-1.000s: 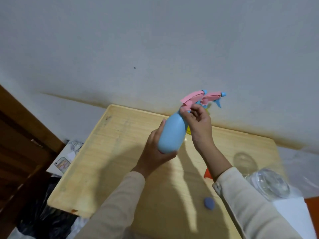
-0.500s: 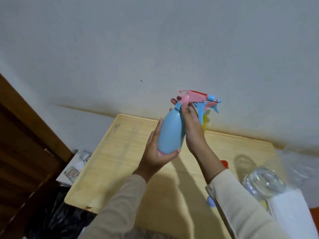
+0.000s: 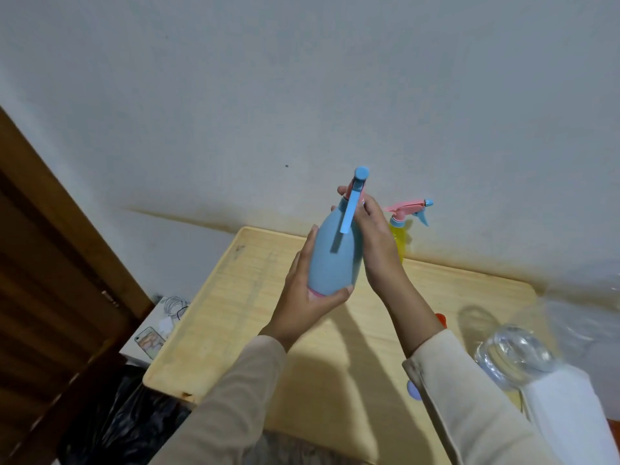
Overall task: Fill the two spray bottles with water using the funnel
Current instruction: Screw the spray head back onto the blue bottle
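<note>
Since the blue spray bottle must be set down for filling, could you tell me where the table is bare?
The wooden table is bare on its left half, from its edge to the left hand. The right is crowded: yellow spray bottle, orange funnel, clear bottle.

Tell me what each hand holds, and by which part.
Both hold the blue spray bottle: the left hand grips its lower body, the right hand its neck under the spray head.

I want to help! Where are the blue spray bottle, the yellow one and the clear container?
blue spray bottle (image 3: pixel 330 263): head view, its body.
yellow spray bottle (image 3: pixel 400 239): head view, its yellow body.
clear container (image 3: pixel 516 355): head view, its rounded top.
</note>
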